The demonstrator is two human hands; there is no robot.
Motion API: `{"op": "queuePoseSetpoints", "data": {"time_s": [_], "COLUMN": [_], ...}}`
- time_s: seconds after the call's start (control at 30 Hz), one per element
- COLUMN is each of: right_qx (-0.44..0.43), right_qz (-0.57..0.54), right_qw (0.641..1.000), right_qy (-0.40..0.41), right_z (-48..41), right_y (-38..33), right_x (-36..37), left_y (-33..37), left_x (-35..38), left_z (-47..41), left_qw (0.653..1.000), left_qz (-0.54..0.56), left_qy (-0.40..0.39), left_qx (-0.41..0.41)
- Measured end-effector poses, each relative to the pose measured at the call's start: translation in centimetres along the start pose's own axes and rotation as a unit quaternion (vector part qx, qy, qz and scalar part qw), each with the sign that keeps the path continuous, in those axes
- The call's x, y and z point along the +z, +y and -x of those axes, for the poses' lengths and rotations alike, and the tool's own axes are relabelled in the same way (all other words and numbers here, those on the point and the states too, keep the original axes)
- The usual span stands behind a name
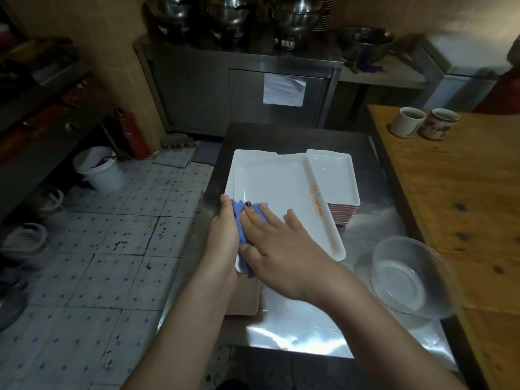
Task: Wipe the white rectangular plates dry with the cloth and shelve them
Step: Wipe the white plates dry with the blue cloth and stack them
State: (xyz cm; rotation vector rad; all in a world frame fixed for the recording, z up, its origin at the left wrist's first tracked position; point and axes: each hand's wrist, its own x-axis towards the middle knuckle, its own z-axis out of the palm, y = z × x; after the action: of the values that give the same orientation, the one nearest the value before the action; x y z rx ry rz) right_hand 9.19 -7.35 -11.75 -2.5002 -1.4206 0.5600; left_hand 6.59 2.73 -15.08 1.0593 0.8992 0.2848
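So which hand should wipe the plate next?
Right. The right hand already lies flat on the blue cloth on top of the white plate. The left hand is busy gripping the plate's left edge, probably steadying it.

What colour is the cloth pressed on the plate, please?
Blue; the head view shows the cloth under the right hand on the white plate.

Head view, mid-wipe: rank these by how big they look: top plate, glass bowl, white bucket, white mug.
1. top plate
2. glass bowl, nearer the camera, so flattered
3. white bucket, farther off; true rank against the bowl unsure
4. white mug
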Motion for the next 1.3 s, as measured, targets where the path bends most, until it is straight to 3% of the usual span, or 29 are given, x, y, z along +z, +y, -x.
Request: {"op": "queuePoseSetpoints", "data": {"time_s": [0.27, 0.63, 0.93, 1.17, 1.3], "right_qx": [0.004, 0.110, 0.138, 0.085, 0.112], "right_qz": [0.002, 0.127, 0.120, 0.085, 0.083], "right_qw": [1.000, 0.985, 0.981, 0.992, 0.986], "right_qy": [-0.016, 0.029, 0.061, 0.041, 0.095], "right_z": [3.1, 4.4, 1.1, 3.6, 0.4], "right_y": [0.1, 3.7, 7.3, 5.7, 6.5], "right_x": [0.0, -0.9, -1.1, 0.0, -0.1], "left_y": [-0.5, 0.5, -0.8, 0.4, 0.6], "left_x": [-0.3, 0.7, 0.8, 0.0, -0.2], "left_z": [0.0, 0.9, 1.7, 1.5, 1.3], "left_qw": [0.999, 0.990, 0.986, 0.989, 0.986], "left_qz": [-0.015, -0.104, -0.149, -0.119, -0.136], "left_qy": [0.004, 0.030, -0.010, 0.013, 0.011], "left_qx": [-0.033, 0.094, 0.081, 0.086, 0.100]}}
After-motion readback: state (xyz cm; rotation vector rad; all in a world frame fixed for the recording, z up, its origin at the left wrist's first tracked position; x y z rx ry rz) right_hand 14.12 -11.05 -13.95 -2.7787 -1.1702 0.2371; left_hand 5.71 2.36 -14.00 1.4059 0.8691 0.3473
